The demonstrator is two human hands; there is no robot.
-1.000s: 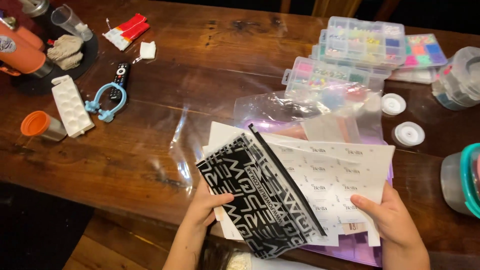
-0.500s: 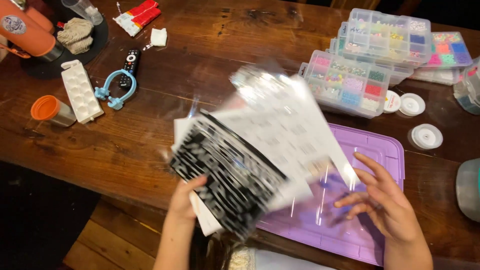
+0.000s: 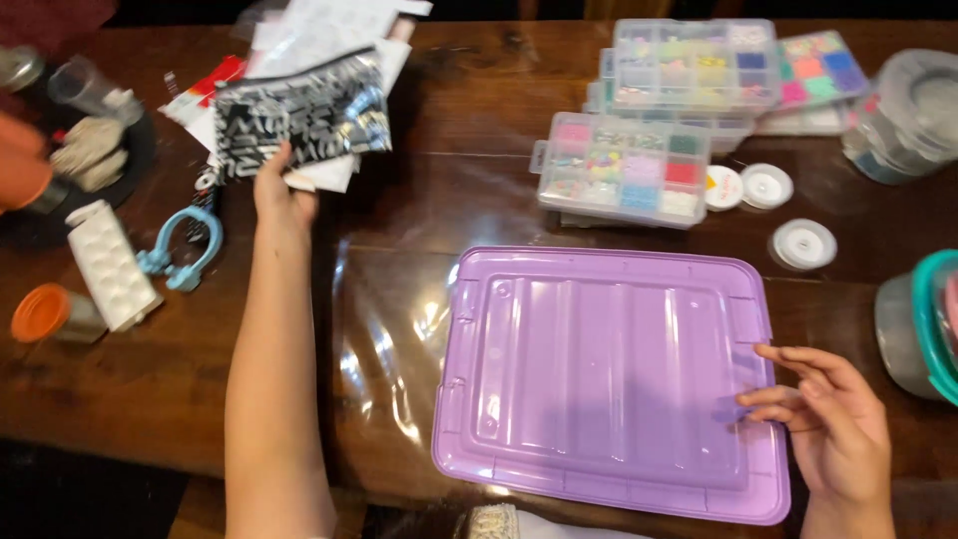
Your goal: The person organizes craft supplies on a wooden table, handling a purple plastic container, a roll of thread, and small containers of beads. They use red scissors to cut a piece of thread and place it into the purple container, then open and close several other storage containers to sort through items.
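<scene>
My left hand (image 3: 282, 195) is stretched far out to the left, its grip pinching the near edge of a black-and-white zip pouch (image 3: 299, 118) with a sheaf of white paper sheets (image 3: 329, 30) stacked under and behind it. The bundle is over the far left part of the wooden surface (image 3: 449, 200), blurred, so I cannot tell whether it rests there or hangs just above. To handle it well I judge I should keep pouch and sheets pressed together so nothing fans out, and lower them flat, not edge first.

My right hand (image 3: 833, 429) lies with its grip spread, fingers loose, fingertips touching the right rim of the purple lid (image 3: 599, 379), which sits flat in front of me.

The blue ring-shaped tool (image 3: 185, 250) and the white tray (image 3: 110, 265) lie just beside my left forearm, close enough to be swept. An orange-capped jar (image 3: 45, 314) stands further left. Beyond the lid are clear bead boxes (image 3: 624, 170), with three white round spools (image 3: 803, 243) near them, well apart from the bundle.
</scene>
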